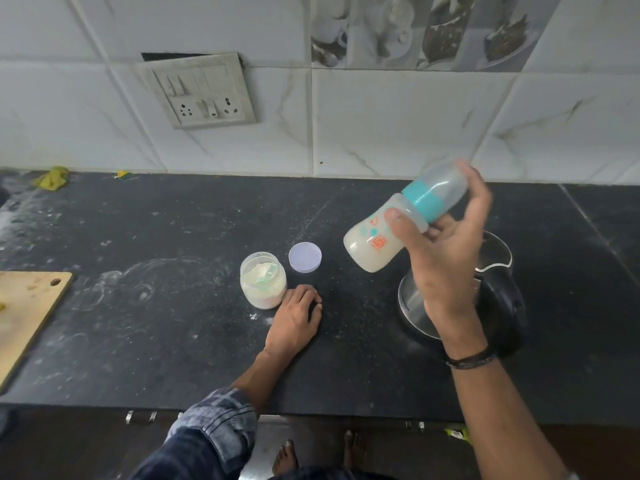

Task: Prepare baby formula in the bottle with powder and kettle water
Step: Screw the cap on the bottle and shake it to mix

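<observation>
a: where is the bottle [370,247] found?
b: it is held in the air above the counter [173,237], tilted, with the base down to the left and the capped end up to the right. milky liquid is seen in its lower part, and a teal collar is fitted below the clear cap.
a: by which hand is it held?
b: by the right hand [440,251], with thumb and fingers wrapped round the neck and collar. the kettle [502,306] is partly hidden behind that hand and wrist.
a: and the left hand [294,320]?
b: it is rested on the counter, fingers loosely curled, and nothing is held. it is placed just beside the jar [263,289]. whether the jar is touched cannot be told.
a: what is seen in the jar?
b: white powder and a pale green scoop [270,271]. the jar is uncapped, and a round lid [304,257] is laid flat near it, to the right.
a: what else is noted?
b: a wooden board [24,313] at the left edge, and a switch panel [204,91] on the tiled wall.
</observation>
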Action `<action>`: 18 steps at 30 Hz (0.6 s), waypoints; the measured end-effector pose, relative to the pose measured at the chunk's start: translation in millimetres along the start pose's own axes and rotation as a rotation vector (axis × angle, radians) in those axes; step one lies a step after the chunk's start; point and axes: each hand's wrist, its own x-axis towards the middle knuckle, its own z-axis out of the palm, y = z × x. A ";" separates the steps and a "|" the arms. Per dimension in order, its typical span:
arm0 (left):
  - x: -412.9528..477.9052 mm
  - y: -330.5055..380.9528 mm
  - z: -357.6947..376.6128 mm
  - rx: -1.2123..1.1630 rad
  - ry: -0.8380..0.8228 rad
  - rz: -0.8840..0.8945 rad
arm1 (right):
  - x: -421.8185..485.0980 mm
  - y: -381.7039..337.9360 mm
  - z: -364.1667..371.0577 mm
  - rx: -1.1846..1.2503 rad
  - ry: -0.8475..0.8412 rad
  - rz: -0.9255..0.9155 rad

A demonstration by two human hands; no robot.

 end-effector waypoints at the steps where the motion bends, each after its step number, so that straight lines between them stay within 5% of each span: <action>1: 0.3 0.5 -0.2 -0.002 0.000 -0.004 | -1.3 -1.4 1.1 0.015 0.031 -0.019; 6: 0.6 1.2 0.1 -0.009 0.008 -0.011 | 0.1 0.3 3.5 0.135 0.249 -0.151; 10: -0.3 0.0 0.2 -0.005 -0.001 -0.011 | -9.0 9.8 4.2 -0.065 0.030 -0.016; 15: 1.3 -0.4 1.0 0.001 0.008 -0.005 | -18.4 7.3 4.6 -0.016 0.251 -0.220; 18: 0.1 -1.4 1.7 0.002 0.003 -0.004 | -18.3 13.3 7.5 -0.084 0.079 -0.094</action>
